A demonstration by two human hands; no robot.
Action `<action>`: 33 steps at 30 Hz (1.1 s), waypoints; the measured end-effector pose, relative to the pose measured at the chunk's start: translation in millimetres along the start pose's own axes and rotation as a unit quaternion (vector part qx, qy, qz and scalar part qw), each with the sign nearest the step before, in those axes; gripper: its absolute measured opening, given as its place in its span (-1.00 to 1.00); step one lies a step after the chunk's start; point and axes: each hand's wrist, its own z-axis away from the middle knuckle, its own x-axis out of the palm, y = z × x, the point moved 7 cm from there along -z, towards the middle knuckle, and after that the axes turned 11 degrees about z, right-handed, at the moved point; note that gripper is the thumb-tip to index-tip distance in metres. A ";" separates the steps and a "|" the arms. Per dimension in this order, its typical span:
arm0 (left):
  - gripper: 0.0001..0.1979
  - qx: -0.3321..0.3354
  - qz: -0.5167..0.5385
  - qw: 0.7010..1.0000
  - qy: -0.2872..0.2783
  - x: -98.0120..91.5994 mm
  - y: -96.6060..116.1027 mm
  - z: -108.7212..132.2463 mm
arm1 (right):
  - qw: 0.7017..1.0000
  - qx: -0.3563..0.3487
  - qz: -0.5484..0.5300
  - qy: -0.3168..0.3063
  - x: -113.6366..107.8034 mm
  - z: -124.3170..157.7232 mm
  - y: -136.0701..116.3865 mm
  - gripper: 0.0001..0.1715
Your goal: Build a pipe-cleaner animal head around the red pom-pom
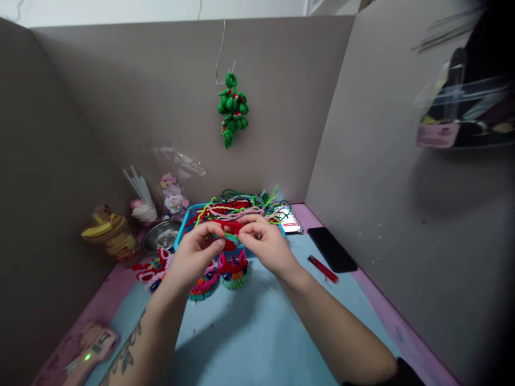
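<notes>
My left hand (201,249) and my right hand (263,241) are raised close together before the blue tray (179,236). Fingers of both pinch a short green-and-blue strand (231,237), which looks like cord or pipe cleaner; its exact kind is unclear. Red material lies right behind the fingertips, partly covered by them. Below the hands sit colourful fuzzy figures with eyes and pink ears: one red and orange figure (234,272) and one pink and teal figure (204,283). Another fuzzy red and pink figure (155,271) is partly hidden by my left forearm.
Coloured cords (241,209) heap in the tray. On the right lie a black phone (332,249) and a red lighter (323,269). A metal bowl (161,236), a brown pot-like figure (110,236) and a pink device (94,351) stand left. Grey panels enclose the desk; a green ornament (232,110) hangs behind.
</notes>
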 end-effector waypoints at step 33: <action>-0.85 0.212 -0.241 0.941 -0.110 10.2 36.3 9.4 | 0.965 0.146 -0.121 -0.179 23.2 6.6 16.0 -0.70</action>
